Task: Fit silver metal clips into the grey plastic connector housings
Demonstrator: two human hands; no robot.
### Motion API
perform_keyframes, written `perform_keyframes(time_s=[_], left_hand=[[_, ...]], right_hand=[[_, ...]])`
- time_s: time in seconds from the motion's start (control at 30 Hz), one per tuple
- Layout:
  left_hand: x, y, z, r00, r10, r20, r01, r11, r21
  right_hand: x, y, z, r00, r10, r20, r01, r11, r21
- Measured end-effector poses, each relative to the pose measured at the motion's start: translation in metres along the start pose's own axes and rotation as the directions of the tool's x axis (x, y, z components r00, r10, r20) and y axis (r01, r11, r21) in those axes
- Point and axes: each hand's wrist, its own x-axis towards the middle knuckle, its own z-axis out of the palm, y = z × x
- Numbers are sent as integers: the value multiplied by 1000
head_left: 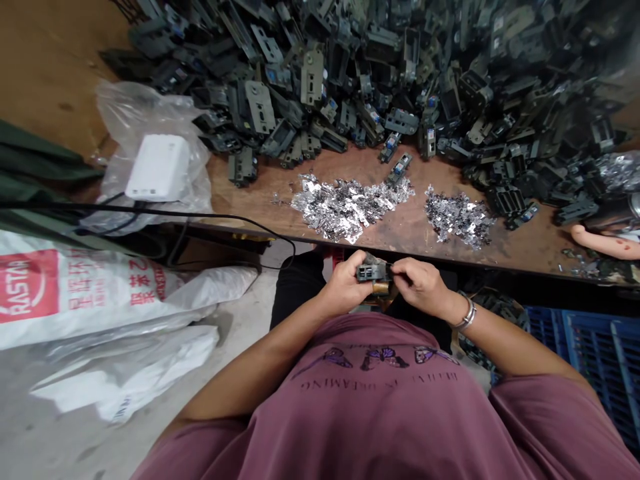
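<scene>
Close to my body, just below the table's front edge, my left hand (349, 285) is closed around a dark grey plastic housing (369, 273) with small slots in its end. My right hand (421, 285) has its fingertips pinched together at the housing's right side. What sits in that pinch is too small and too hidden to name. Beyond the hands, a pile of shiny stamped metal pieces (347, 208) lies on the wooden table (240, 210). To its right is a smaller pile of similar metal pieces (457, 219).
A large heap of dark plastic housings (360, 73) covers the table's back. At left, a white box (159, 167) rests on clear plastic; a black cable (225, 215) hangs over the edge. White sacks (100, 287) stand left, blue crates (600, 347) right. Something like another person's hand (605, 245) shows far right.
</scene>
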Motion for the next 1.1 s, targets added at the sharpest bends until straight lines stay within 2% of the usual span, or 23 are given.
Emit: perform_keyframes(time_s=[0.17, 0.23, 0.33, 0.37, 0.43, 0.5, 0.57, 0.63, 0.7, 0.8, 0.9, 0.97, 1.1], left_hand=[[-2, 2, -1, 1000, 12, 9, -12, 999, 37], [-3, 2, -1, 1000, 8, -8, -8, 999, 49], [-2, 0, -2, 997, -8, -70, 10, 1000, 27], [-2, -1, -3, 996, -10, -94, 12, 1000, 14], [-1, -1, -5, 992, -1, -129, 0, 1000, -3], [-1, -1, -6, 991, 22, -135, -22, 1000, -2], [-1, 0, -7, 993, 38, -112, -37, 999, 10], [-2, 0, -6, 996, 51, -67, -50, 999, 21], [-3, -1, -6, 998, 66, -19, -66, 997, 38], [-4, -2, -6, 998, 63, 28, -64, 997, 34], [-5, -3, -8, 999, 15, 48, -14, 1000, -20], [-5, -2, -8, 998, -18, 53, 21, 998, -55], [-4, -2, -8, 998, -43, 54, 48, 994, -95]], right_hand=[[-1, -1, -1, 1000, 5, 18, -6, 1000, 25], [-1, 0, -1, 994, 104, 47, -109, 985, 131], [-4, 3, -2, 942, 310, 130, -336, 880, 336], [-5, 3, -2, 925, 358, 129, -379, 845, 377], [-7, 3, -2, 914, 405, 37, -387, 838, 385], [-7, 1, -2, 929, 359, -89, -317, 898, 306], [-4, -2, -2, 961, 238, -141, -207, 957, 205], [-1, -4, -1, 988, 105, -113, -90, 987, 130], [2, -4, 1, 999, 23, -47, -19, 997, 75], [3, -2, 2, 999, -9, 49, 7, 999, 38], [1, 0, 2, 995, -16, 98, 12, 999, 49], [-1, 1, 3, 995, -22, 94, 19, 999, 34], [-8, 3, 12, 999, -40, 8, 40, 999, -8]])
